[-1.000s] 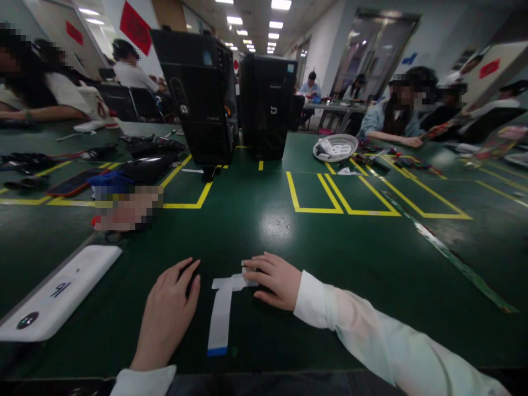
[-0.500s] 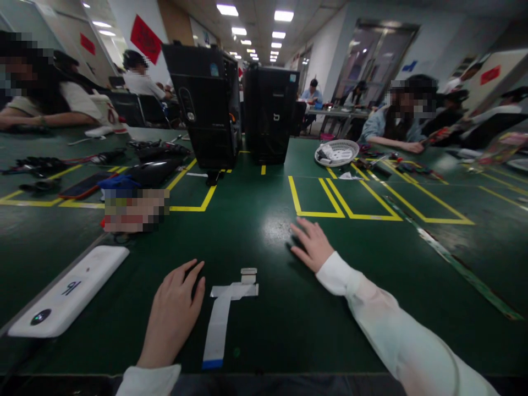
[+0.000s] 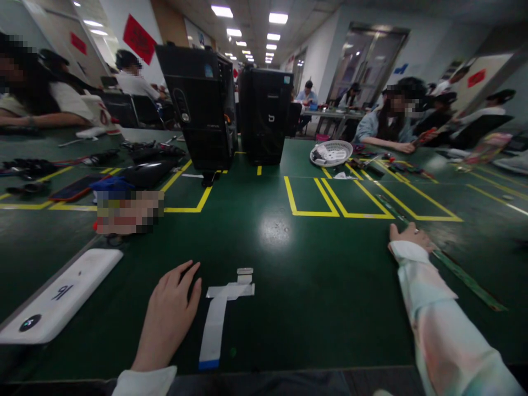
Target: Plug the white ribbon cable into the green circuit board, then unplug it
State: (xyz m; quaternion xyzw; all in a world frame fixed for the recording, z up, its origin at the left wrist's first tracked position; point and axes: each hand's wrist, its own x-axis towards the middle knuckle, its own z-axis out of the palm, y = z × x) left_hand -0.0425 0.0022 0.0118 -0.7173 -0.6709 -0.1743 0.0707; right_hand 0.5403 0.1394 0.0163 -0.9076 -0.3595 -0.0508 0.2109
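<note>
My left hand (image 3: 170, 308) lies on the green table (image 3: 313, 308) with its fingers apart, holding nothing. Just to its right is a flat white ribbon cable (image 3: 214, 324) with a blue end near the table's front edge and a small connector at its far end. My right hand (image 3: 410, 237) is far out to the right, over a long thin green strip (image 3: 466, 280). Its fingers are spread and touch or hover near the strip; nothing shows in them.
A white device (image 3: 61, 297) lies at the left. Beyond stand two black computer towers (image 3: 198, 110), (image 3: 266, 115). A white basket (image 3: 331, 153), cables (image 3: 37, 165) and yellow tape outlines are on the table. Several people sit around.
My right hand has moved far to the right, from the middle of the table to the green strip. My left hand stays beside the ribbon cable. The view has shifted slightly.
</note>
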